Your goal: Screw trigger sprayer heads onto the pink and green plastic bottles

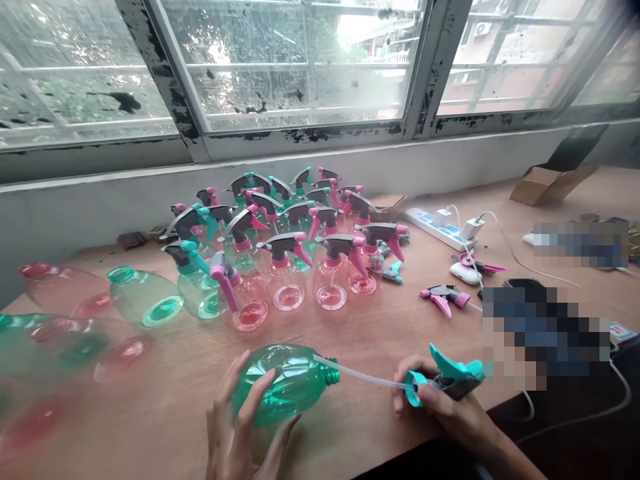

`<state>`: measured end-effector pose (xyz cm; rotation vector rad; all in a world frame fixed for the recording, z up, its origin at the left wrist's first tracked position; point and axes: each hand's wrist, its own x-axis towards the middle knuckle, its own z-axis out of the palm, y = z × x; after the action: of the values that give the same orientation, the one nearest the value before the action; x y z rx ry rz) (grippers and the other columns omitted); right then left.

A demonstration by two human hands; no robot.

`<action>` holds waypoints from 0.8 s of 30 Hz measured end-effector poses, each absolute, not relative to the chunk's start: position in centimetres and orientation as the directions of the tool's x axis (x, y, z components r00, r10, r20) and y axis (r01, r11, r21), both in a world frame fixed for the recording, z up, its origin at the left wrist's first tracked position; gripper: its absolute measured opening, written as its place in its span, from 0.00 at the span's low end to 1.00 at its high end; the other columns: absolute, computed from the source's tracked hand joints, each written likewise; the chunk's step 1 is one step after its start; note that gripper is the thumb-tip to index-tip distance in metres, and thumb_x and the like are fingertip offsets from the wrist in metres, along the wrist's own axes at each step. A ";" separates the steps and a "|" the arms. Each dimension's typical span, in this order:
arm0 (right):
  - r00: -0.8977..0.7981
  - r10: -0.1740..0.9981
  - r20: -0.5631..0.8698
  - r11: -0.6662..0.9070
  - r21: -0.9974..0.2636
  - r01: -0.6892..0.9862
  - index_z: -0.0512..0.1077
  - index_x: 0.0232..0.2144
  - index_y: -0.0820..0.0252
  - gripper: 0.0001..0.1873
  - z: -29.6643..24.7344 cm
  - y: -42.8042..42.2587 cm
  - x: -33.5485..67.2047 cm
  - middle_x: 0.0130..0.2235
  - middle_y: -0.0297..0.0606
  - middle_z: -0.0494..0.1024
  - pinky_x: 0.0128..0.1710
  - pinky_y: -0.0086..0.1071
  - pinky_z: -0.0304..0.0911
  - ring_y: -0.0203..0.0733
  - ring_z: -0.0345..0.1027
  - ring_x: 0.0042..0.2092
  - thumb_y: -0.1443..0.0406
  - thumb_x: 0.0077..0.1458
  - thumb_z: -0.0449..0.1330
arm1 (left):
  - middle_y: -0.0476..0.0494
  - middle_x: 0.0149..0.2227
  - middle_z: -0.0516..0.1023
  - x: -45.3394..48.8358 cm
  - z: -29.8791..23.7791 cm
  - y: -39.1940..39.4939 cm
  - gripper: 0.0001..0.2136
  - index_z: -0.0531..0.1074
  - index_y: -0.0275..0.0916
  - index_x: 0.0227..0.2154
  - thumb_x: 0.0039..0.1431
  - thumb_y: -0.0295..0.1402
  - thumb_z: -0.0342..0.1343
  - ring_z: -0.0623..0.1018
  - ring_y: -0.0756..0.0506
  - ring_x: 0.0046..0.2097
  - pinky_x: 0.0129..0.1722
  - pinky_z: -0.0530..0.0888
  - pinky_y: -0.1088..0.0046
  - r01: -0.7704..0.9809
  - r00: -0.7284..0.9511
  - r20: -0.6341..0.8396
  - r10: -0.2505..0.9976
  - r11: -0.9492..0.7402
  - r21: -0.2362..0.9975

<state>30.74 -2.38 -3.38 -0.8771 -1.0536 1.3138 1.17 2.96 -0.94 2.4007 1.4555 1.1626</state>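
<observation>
A barred sliding window point(305, 73) with flaking frames spans the back, above a brown wooden surface point(165, 420). Mid-surface stands a cluster of pink and green spray bottles point(289, 297) fitted with trigger heads; open-necked bottles point(145, 297) lie to the left. A cardboard box point(533, 190) sits at the far right. In front of the cluster, a clear green bottle point(287, 390) lies on its side, neck to the right, the left hand point(245, 417) curled around its base end, fingers parted. The right hand point(450, 407) pinches the collar of a teal-and-black trigger sprayer point(457, 380). A pink-and-black trigger sprayer point(445, 297) lies beyond it. From the teal collar, a thin translucent dip tube point(370, 379) reaches the green bottle's neck; whether its tip is inside cannot be told.
</observation>
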 end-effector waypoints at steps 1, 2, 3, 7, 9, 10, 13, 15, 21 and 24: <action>-0.039 0.995 0.088 0.071 -0.945 -0.318 0.79 0.40 0.54 0.14 -3.4 -2.4 30.8 0.30 0.37 0.83 0.36 0.38 0.70 0.45 0.77 0.32 0.52 0.60 0.65 | 0.40 0.69 0.60 1.2 -0.9 2.9 0.25 0.61 0.55 0.64 0.66 0.36 0.59 0.68 0.31 0.66 0.61 0.72 0.44 0.715 0.240 0.549 0.801 -0.528 0.458; -0.033 0.996 0.080 0.065 -0.943 -0.326 0.79 0.40 0.54 0.14 -3.5 -2.5 30.8 0.29 0.37 0.83 0.35 0.37 0.69 0.44 0.76 0.31 0.52 0.60 0.65 | 0.40 0.69 0.60 1.3 -0.9 2.9 0.25 0.62 0.55 0.63 0.66 0.35 0.59 0.68 0.31 0.65 0.61 0.72 0.44 0.713 0.234 0.544 0.806 -0.523 0.467; -0.024 0.997 0.074 0.061 -0.936 -0.345 0.79 0.39 0.54 0.14 -3.6 -2.6 30.9 0.28 0.37 0.82 0.34 0.36 0.68 0.43 0.75 0.30 0.52 0.60 0.65 | 0.40 0.69 0.60 1.3 -0.8 2.8 0.25 0.62 0.55 0.63 0.66 0.35 0.59 0.68 0.31 0.65 0.61 0.72 0.44 0.711 0.228 0.541 0.810 -0.518 0.476; -0.008 0.999 0.049 0.040 -0.878 -0.476 0.80 0.37 0.55 0.14 -4.3 -2.9 31.2 0.25 0.34 0.79 0.28 0.30 0.63 0.38 0.70 0.26 0.52 0.60 0.64 | 0.39 0.68 0.61 1.4 -0.7 2.7 0.25 0.60 0.54 0.63 0.66 0.33 0.59 0.67 0.32 0.66 0.61 0.71 0.44 0.710 0.176 0.515 0.839 -0.471 0.524; 0.011 1.000 0.005 0.009 -0.870 -0.494 0.80 0.36 0.55 0.14 -4.3 -3.1 31.2 0.23 0.33 0.78 0.27 0.29 0.61 0.37 0.68 0.25 0.52 0.59 0.66 | 0.39 0.68 0.60 1.3 -0.7 2.6 0.25 0.60 0.53 0.63 0.66 0.33 0.60 0.66 0.33 0.66 0.62 0.71 0.44 0.697 0.158 0.490 0.857 -0.448 0.560; 0.022 1.000 -0.018 -0.005 -0.875 -0.485 0.80 0.35 0.55 0.14 -4.3 -3.2 31.1 0.22 0.33 0.77 0.26 0.28 0.61 0.36 0.67 0.25 0.51 0.58 0.67 | 0.39 0.68 0.59 1.3 -0.7 2.5 0.25 0.59 0.53 0.63 0.66 0.32 0.60 0.66 0.33 0.67 0.63 0.70 0.45 0.688 0.157 0.477 0.865 -0.442 0.575; 0.028 0.997 -0.075 -0.056 -0.909 -0.414 0.81 0.32 0.56 0.17 -3.9 -3.5 31.1 0.22 0.33 0.77 0.26 0.29 0.59 0.37 0.67 0.24 0.49 0.54 0.69 | 0.39 0.69 0.58 1.2 -0.8 2.4 0.25 0.60 0.52 0.63 0.67 0.30 0.59 0.64 0.34 0.68 0.64 0.70 0.47 0.676 0.182 0.459 0.869 -0.450 0.584; 0.036 0.993 -0.112 -0.093 -0.933 -0.349 0.81 0.32 0.56 0.18 -3.6 -3.6 31.2 0.22 0.34 0.77 0.27 0.31 0.60 0.39 0.67 0.25 0.48 0.54 0.69 | 0.39 0.69 0.56 1.2 -0.8 2.3 0.25 0.61 0.52 0.63 0.67 0.28 0.58 0.62 0.35 0.69 0.64 0.69 0.48 0.677 0.230 0.462 0.856 -0.482 0.557; 0.027 0.981 -0.192 -0.184 -0.966 -0.183 0.80 0.40 0.51 0.25 -2.4 -3.0 30.0 0.29 0.35 0.83 0.30 0.32 0.62 0.43 0.72 0.30 0.52 0.41 0.78 | 0.38 0.71 0.54 1.4 -0.5 2.5 0.34 0.54 0.51 0.69 0.66 0.21 0.57 0.59 0.34 0.71 0.67 0.64 0.51 0.649 0.401 0.506 0.764 -0.627 0.431; 0.072 0.971 -0.229 -0.219 -0.968 -0.120 0.77 0.39 0.49 0.21 -1.3 -2.2 28.3 0.31 0.30 0.83 0.30 0.29 0.63 0.40 0.71 0.31 0.57 0.43 0.78 | 0.35 0.69 0.58 1.3 -0.7 2.8 0.38 0.47 0.46 0.72 0.66 0.23 0.59 0.60 0.34 0.70 0.68 0.61 0.54 0.614 0.465 0.513 0.722 -0.680 0.401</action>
<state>28.33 -2.20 -1.26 -1.3259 -0.9476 1.3578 1.35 2.78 -0.67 2.5481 1.1724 1.0103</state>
